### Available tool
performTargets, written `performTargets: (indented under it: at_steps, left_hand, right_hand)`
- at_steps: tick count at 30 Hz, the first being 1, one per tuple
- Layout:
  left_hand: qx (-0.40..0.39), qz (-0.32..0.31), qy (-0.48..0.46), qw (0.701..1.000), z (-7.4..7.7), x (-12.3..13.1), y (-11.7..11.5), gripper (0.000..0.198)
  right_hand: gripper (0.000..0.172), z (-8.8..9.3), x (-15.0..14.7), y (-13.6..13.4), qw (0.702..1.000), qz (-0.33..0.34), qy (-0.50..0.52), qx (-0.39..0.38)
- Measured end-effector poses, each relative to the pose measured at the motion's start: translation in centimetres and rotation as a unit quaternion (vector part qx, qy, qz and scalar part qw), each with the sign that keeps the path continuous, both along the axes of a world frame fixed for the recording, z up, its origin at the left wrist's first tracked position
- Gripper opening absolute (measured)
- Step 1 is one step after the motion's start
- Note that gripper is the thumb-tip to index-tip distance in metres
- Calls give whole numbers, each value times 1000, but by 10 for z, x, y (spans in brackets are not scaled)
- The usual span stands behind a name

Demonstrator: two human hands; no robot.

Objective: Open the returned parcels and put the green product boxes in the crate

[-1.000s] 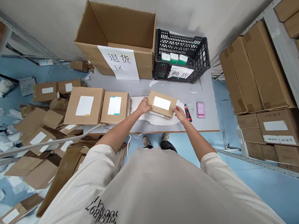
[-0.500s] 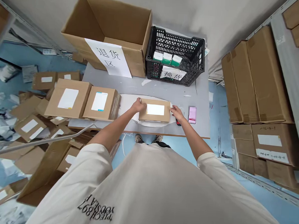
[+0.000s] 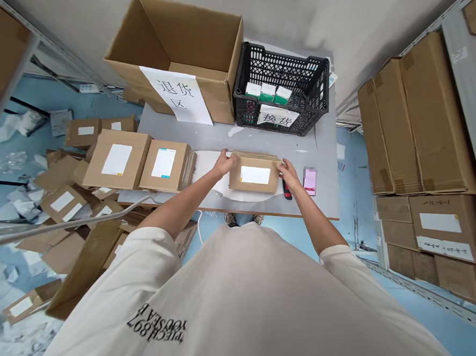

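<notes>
A small cardboard box (image 3: 254,185) with a white label is between my two hands over a white sheet (image 3: 206,162) on the table. My left hand (image 3: 225,164) grips the box's left end, near its far corner. On the opposite end, the fingers of my right hand (image 3: 289,173) are closed on the far right corner. The box looks tilted towards me, and its far edge shows along the top. Beside my right hand lies a red and black tool (image 3: 287,190), partly covered, its kind unclear. A phone (image 3: 310,181) with a pink screen rests further right.
Two labelled cartons (image 3: 116,159) stand at the table's left. Behind are a large open carton (image 3: 222,96) and a black crate (image 3: 304,115) holding small white-green boxes (image 3: 268,93). A cable (image 3: 98,220) crosses the left side. Boxes fill the right shelf (image 3: 423,114).
The box has tipped towards me, with more of its far edge showing. My right fingers have closed onto its right end. The whole view has shifted slightly, uncovering more of the red tool.
</notes>
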State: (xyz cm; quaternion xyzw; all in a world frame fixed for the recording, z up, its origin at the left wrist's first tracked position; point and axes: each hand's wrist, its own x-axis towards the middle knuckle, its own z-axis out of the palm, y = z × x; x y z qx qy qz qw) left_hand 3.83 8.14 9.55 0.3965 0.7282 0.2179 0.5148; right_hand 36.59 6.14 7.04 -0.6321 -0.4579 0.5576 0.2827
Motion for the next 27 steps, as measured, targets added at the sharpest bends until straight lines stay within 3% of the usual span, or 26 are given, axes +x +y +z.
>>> performTargets:
  at_steps: [7,13,19,27]
  left_hand:
    - [-40,-56,77,995,4,-13,8,47]
    - [-207,-130,-35,969,7,-26,2,61]
    - [-163,-136,-39,976,4,-16,-13,72]
    - [-97,-89,-32,991,-2,-4,-1,49]
  right_hand:
    - [81,-13,2,-14,994,-47,-93,17]
    - [57,-23,0,-39,990,4,-138,-32]
    - [42,-20,-3,-55,993,13,-111,-38]
    - [48,-13,-10,-30,994,8,-103,24]
